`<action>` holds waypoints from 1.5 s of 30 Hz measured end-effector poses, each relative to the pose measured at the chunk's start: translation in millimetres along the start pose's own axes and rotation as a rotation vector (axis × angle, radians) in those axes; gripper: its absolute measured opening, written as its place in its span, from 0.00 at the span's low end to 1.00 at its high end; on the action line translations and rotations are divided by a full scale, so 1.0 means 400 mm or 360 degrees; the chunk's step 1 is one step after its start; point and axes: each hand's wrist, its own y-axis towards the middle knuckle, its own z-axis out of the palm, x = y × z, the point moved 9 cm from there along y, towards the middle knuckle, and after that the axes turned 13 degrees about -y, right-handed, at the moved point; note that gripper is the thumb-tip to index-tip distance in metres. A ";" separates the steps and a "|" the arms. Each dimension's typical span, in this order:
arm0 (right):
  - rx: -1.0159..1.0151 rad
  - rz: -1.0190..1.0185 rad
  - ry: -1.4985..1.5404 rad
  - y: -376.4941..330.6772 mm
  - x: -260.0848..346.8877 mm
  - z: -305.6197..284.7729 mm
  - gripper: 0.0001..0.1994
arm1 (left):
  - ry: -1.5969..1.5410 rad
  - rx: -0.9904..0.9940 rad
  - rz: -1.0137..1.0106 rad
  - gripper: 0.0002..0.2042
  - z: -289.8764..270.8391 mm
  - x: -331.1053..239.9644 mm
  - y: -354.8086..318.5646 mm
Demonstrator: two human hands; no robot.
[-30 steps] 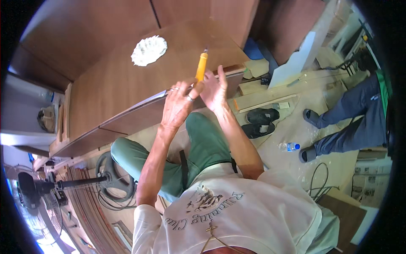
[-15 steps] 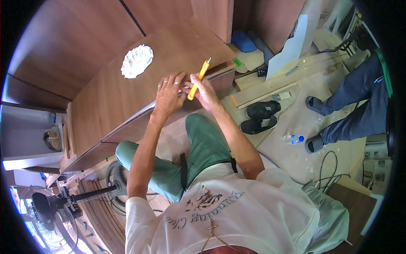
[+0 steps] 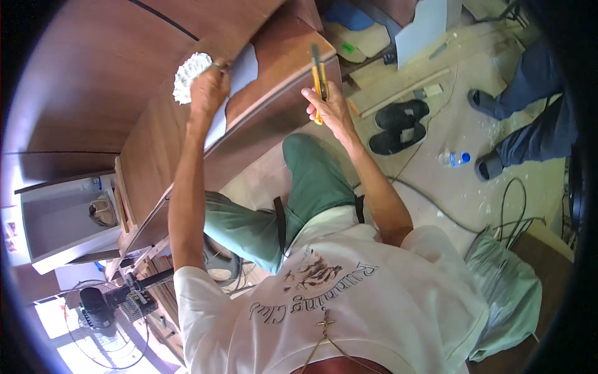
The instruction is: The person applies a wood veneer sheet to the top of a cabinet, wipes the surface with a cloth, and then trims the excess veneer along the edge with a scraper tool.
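My left hand [image 3: 210,90] is closed on the edge of a thin wood-grain sheet [image 3: 240,25], pulling it up from the cabinet top. Beneath the raised edge show a pale bluish-white piece [image 3: 244,67] and a reddish-brown board [image 3: 283,65]. Just left of that hand is a ruffled white mass [image 3: 189,78], whose material I cannot make out. Held out to the right, over the front corner of the board, my right hand [image 3: 333,112] grips a yellow utility knife [image 3: 319,81]. Its dark tip points away from me.
Black shoes [image 3: 402,124] and a plastic bottle [image 3: 458,159] sit on the floor at right, near another person's legs [image 3: 529,124]. Cables [image 3: 430,199] run across that floor. An open white compartment [image 3: 68,215] and a fan [image 3: 106,311] are at left.
My hands have moved apart: the left went forward and left, lifting the sheet, while the right moved right with the knife. The view has shifted.
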 end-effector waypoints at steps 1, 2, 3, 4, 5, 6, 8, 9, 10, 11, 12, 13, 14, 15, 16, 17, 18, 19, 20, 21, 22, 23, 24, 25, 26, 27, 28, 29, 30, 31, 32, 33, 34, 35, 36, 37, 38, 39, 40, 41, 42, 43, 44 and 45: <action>0.0012 0.0003 -0.0066 -0.013 -0.020 -0.004 0.21 | 0.0083 -0.0005 0.0142 0.12 -0.030 -0.034 0.015; 0.0009 -0.0012 -0.0132 -0.019 -0.032 -0.013 0.21 | -0.0054 0.0032 0.0086 0.14 -0.036 -0.029 0.031; 0.0081 -0.0104 0.0098 -0.031 -0.036 -0.006 0.20 | -0.0033 0.0037 0.0029 0.15 -0.040 -0.026 0.036; 0.0050 -0.0102 0.0126 -0.037 -0.047 -0.011 0.20 | -0.0016 0.0051 -0.0021 0.16 -0.037 -0.031 0.047; 0.0128 -0.0097 0.0273 -0.043 -0.044 0.016 0.19 | -0.0001 0.0069 0.0007 0.16 -0.042 -0.025 0.052; 0.0209 -0.0094 0.0420 -0.048 -0.039 0.047 0.18 | 0.0054 0.0083 -0.0028 0.16 -0.051 -0.008 0.053; 0.0195 -0.0042 0.0468 -0.041 -0.017 0.067 0.16 | 0.0100 0.0101 -0.0031 0.17 -0.053 0.002 0.063; 0.0197 -0.0024 0.0549 -0.023 -0.014 0.078 0.15 | 0.0096 0.0091 -0.0101 0.17 -0.056 0.012 0.062; 0.0197 -0.0015 0.0627 0.005 -0.012 0.083 0.14 | 0.0090 0.0074 -0.0166 0.18 -0.057 0.013 0.067; 0.0184 -0.0037 0.0635 0.027 -0.001 0.091 0.14 | 0.0093 0.0068 -0.0140 0.18 -0.061 0.005 0.070; 0.0175 -0.0049 0.0655 0.047 0.008 0.100 0.14 | 0.0138 0.0093 -0.0119 0.18 -0.060 0.000 0.071; 0.0163 -0.0063 0.0669 0.072 0.015 0.104 0.14 | 0.0178 0.0115 -0.0096 0.17 -0.057 -0.003 0.077; 0.0150 -0.0083 0.0667 0.095 0.020 0.102 0.14 | 0.0172 0.0106 -0.0076 0.17 -0.058 -0.008 0.081; 0.0222 -0.0035 0.0823 0.118 0.020 0.112 0.14 | 0.0113 0.0085 -0.0078 0.17 -0.061 -0.008 0.087; 0.0308 0.0014 0.0975 0.136 0.023 0.132 0.13 | 0.0059 0.0057 -0.0088 0.17 -0.069 0.001 0.089; 0.0267 0.0025 0.0941 0.154 0.024 0.137 0.14 | 0.0059 0.0042 -0.0075 0.17 -0.073 0.007 0.092; 0.0269 0.0005 0.0938 0.169 0.026 0.133 0.14 | 0.0041 0.0073 -0.0104 0.18 -0.070 0.019 0.096; 0.0388 0.0139 0.0939 0.174 0.011 0.149 0.13 | 0.0021 0.0107 -0.0143 0.18 -0.068 0.027 0.095; 0.0507 0.0274 0.0938 0.182 0.000 0.168 0.12 | 0.0020 0.0093 -0.0142 0.18 -0.072 0.029 0.091; 0.0515 0.0266 0.0931 0.205 0.011 0.180 0.12 | 0.0043 0.0097 -0.0180 0.18 -0.072 0.038 0.080; 0.0437 0.0404 0.0952 0.234 0.004 0.183 0.12 | 0.0050 0.0103 -0.0212 0.18 -0.060 0.037 0.072; 0.0373 0.0545 0.0987 0.259 -0.002 0.202 0.11 | 0.0019 0.0075 -0.0136 0.18 -0.071 0.026 0.067; 0.0384 0.0544 0.0986 0.288 0.011 0.221 0.11 | 0.0026 0.0069 -0.0141 0.18 -0.079 0.030 0.061; 0.0283 0.0416 0.0873 0.341 0.028 0.209 0.11 | 0.0040 0.0049 -0.0114 0.18 -0.086 0.023 0.067; 0.0173 0.0285 0.0760 0.396 0.044 0.188 0.12 | 0.0048 0.0031 -0.0079 0.17 -0.089 0.009 0.079; 0.0117 0.0219 0.0717 0.445 0.052 0.176 0.12 | 0.0041 0.0023 -0.0061 0.17 -0.088 -0.002 0.088; 0.0110 0.0198 0.0708 0.488 0.056 0.173 0.12 | 0.0017 0.0043 -0.0100 0.17 -0.081 -0.002 0.093; 0.0099 0.0263 0.0672 0.523 0.055 0.184 0.13 | 0.0002 0.0060 -0.0150 0.17 -0.083 0.006 0.091; 0.0082 0.0325 0.0636 0.556 0.054 0.190 0.15 | 0.0000 0.0043 -0.0143 0.17 -0.086 0.004 0.092; 0.0065 0.0360 0.0624 0.580 0.064 0.207 0.18 | -0.0042 0.0068 -0.0153 0.18 -0.096 0.007 0.086; 0.0054 0.0336 0.0611 0.618 0.071 0.203 0.18 | -0.0111 0.0098 -0.0147 0.18 -0.088 -0.001 0.090; 0.0070 0.0302 0.0529 0.656 0.082 0.193 0.19 | -0.0154 0.0086 -0.0159 0.18 -0.082 -0.009 0.101; 0.0097 0.0271 0.0456 0.686 0.099 0.197 0.20 | -0.0158 0.0069 -0.0142 0.18 -0.094 -0.019 0.105; 0.0116 0.0281 0.0455 0.690 0.105 0.228 0.20 | -0.0120 0.0074 -0.0154 0.17 -0.099 -0.003 0.090; 0.0087 0.0295 0.0426 0.693 0.111 0.251 0.16 | -0.0084 0.0080 -0.0165 0.17 -0.103 0.012 0.079; 0.0076 0.0317 0.0404 0.682 0.117 0.293 0.14 | -0.0095 0.0078 -0.0245 0.17 -0.116 0.032 0.062; 0.0050 0.0321 0.0390 0.699 0.114 0.301 0.13 | -0.0097 0.0082 -0.0247 0.17 -0.117 0.028 0.061; 0.0027 0.0331 0.0376 0.713 0.106 0.315 0.12 | -0.0129 0.0099 -0.0292 0.17 -0.116 0.032 0.058; -0.0061 0.0234 0.0389 0.767 0.123 0.283 0.13 | -0.0191 0.0099 -0.0287 0.17 -0.112 0.010 0.085; -0.0148 0.0141 0.0402 0.817 0.133 0.241 0.13 | -0.0160 0.0082 -0.0135 0.17 -0.105 -0.019 0.110; -0.0169 0.0120 0.0397 0.854 0.117 0.193 0.13 | -0.0174 0.0075 -0.0110 0.17 -0.103 -0.026 0.126; 0.0490 -0.0172 0.0836 0.872 0.152 0.216 0.11 | -0.0173 0.0045 -0.0103 0.17 -0.112 -0.031 0.134; 0.0815 -0.0309 0.1059 0.844 0.166 0.248 0.11 | -0.0165 0.0035 -0.0129 0.17 -0.110 -0.014 0.127; 0.1165 -0.0415 0.1256 0.809 0.186 0.268 0.11 | -0.0178 0.0038 -0.0138 0.17 -0.110 -0.002 0.125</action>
